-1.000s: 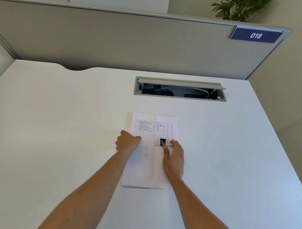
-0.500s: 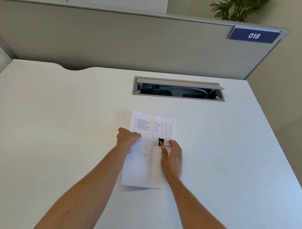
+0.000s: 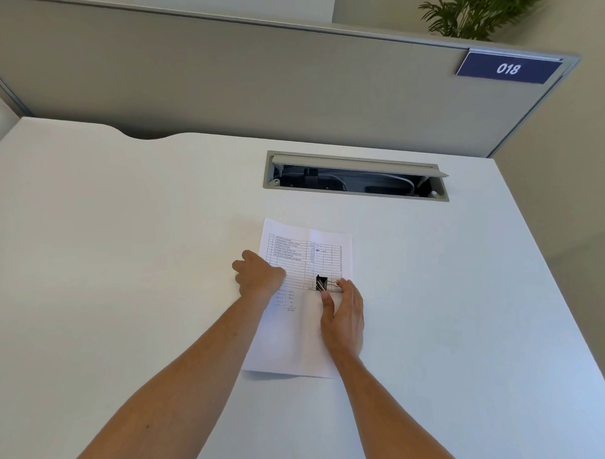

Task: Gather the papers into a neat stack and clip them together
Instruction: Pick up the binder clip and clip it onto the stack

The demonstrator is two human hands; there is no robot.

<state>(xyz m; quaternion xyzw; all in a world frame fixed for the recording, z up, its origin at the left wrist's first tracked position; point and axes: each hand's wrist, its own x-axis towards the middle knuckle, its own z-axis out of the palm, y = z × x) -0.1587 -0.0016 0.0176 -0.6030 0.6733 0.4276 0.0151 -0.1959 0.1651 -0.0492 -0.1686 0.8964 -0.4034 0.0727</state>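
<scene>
White papers [image 3: 292, 339] are lying stacked on the tabletop [image 3: 121, 257]; we are fisting our left hand [image 3: 258, 276] on them, our right hand [image 3: 343, 309] pinching the binder clip [image 3: 321, 283]; next, seating it on an edge.

The table print on the papers [image 3: 303, 263] is too small to read; the left hand [image 3: 258, 274] hides its fingertips (curled under), and both forearms — and the plant [image 3: 473, 15] — run off frame.

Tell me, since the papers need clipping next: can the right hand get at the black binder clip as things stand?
Probably yes. The right hand lies on the papers with thumb and fingertips already at the binder clip; nothing sits between them. The left hand stays at the left edge.
</scene>
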